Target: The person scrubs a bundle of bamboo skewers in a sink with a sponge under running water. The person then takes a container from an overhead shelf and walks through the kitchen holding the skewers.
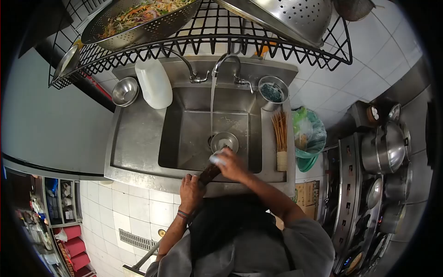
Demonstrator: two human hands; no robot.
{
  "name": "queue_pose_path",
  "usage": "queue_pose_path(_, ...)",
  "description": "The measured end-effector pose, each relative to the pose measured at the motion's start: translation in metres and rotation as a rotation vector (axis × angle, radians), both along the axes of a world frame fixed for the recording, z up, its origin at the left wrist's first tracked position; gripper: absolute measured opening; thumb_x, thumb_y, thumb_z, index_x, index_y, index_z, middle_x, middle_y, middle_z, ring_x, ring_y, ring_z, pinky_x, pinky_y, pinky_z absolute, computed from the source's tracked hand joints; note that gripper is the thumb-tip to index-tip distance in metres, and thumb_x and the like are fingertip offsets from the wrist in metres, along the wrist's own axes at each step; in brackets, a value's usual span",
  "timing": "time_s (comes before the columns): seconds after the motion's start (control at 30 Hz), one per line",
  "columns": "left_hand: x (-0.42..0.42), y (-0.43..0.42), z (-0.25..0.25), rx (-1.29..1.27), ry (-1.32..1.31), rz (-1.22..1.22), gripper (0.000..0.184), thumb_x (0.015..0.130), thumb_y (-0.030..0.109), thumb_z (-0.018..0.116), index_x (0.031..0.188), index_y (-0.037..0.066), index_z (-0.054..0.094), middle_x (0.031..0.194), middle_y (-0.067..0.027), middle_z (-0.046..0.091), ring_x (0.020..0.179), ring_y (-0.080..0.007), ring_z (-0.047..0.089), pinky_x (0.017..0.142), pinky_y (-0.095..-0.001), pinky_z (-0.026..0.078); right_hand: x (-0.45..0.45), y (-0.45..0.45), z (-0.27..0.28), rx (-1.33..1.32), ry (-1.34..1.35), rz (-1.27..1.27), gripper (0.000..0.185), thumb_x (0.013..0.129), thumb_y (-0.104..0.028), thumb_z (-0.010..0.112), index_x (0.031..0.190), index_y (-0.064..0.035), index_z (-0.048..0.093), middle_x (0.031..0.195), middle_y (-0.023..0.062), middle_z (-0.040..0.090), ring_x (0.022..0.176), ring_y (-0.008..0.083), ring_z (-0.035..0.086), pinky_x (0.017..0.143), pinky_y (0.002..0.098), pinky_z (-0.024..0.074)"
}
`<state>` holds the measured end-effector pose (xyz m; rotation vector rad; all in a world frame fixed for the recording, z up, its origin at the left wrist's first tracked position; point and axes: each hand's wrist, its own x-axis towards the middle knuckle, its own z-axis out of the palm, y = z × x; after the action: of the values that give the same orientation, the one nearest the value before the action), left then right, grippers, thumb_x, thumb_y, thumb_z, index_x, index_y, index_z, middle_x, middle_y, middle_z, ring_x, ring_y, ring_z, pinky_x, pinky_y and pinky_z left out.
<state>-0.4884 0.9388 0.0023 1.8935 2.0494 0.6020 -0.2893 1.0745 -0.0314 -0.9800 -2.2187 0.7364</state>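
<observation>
My left hand (190, 190) is closed around the near end of a long, dark brown object (210, 174), whose exact kind I cannot make out. The object slants over the front rim of the steel sink (189, 134). Farther up it, my right hand (230, 166) is closed on a small whitish pad (215, 159) and presses it to the object's far part. Just beyond sits a small metal bowl (224, 141) on the sink floor. From the left-hand faucet (224, 57) a stream of water runs down beside the bowl.
A white plastic jug (154, 85) and steel bowls (125, 91) stand left of the basin. On the right are a metal pot (273, 92) with a bluish scrubber and a stick brush (280, 138). A black wire rack (207, 39) hangs overhead. A stove (346, 184) is farther right.
</observation>
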Motion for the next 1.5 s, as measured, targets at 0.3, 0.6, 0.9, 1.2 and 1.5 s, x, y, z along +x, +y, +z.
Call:
queue_pose_path(0.3,-0.005,0.001,0.006,-0.117,-0.506,0.128,0.044,0.073,0.016,0.083,0.105,-0.001,0.058,0.101,-0.0224,0.066,0.096,-0.0361,0.067,0.085,-0.0429,0.052,0.047,0.051,-0.012,-1.507,1.048,-0.573,0.069,0.101,-0.046,0.058,0.159,-0.0228,0.027,0.161,0.0099,0.030,0.144,0.0368,0.033,0.102,0.0681,0.0412)
queue_pose_path(0.6,-0.008,-0.010,0.013,-0.245,-1.243,0.144,0.034,0.086,0.010,0.077,0.107,0.007,0.050,0.090,-0.0003,0.059,0.074,-0.0061,0.051,0.065,-0.0246,0.045,0.054,0.055,0.001,-1.053,1.393,-0.767,0.054,0.098,-0.048,0.061,0.138,-0.0157,0.046,0.139,0.0081,0.050,0.126,0.0302,0.049,0.100,0.0684,0.0423)
queue_pose_path(0.9,0.033,0.028,0.014,0.054,-0.873,-0.049,0.046,0.089,0.022,0.077,0.119,-0.001,0.051,0.106,-0.0117,0.057,0.090,-0.0165,0.056,0.076,-0.0324,0.050,-0.001,-0.011,0.050,-1.551,1.217,-0.144,0.057,0.092,-0.026,0.074,0.142,-0.0154,0.048,0.124,-0.0004,0.063,0.115,0.0210,0.060,0.098,0.0437,0.0503)
queue_pose_path(1.2,0.020,0.113,0.052,-0.115,-1.363,0.061,0.046,0.086,0.011,0.082,0.121,-0.001,0.055,0.112,-0.0105,0.067,0.099,-0.0180,0.066,0.084,-0.0314,0.056,-0.016,-0.006,0.037,-1.264,1.022,0.045,0.073,0.081,0.002,0.073,0.146,-0.0125,0.043,0.126,0.0035,0.059,0.117,0.0197,0.058,0.103,0.0400,0.0479)
queue_pose_path(1.5,0.028,0.145,0.058,0.051,-1.318,0.163,0.044,0.081,0.000,0.082,0.118,0.002,0.058,0.105,-0.0045,0.068,0.089,-0.0131,0.066,0.079,-0.0296,0.056,-0.007,0.011,0.051,-0.850,0.704,0.146,0.072,0.085,-0.010,0.079,0.146,-0.0026,0.042,0.122,0.0064,0.057,0.120,0.0186,0.053,0.105,0.0354,0.0451)
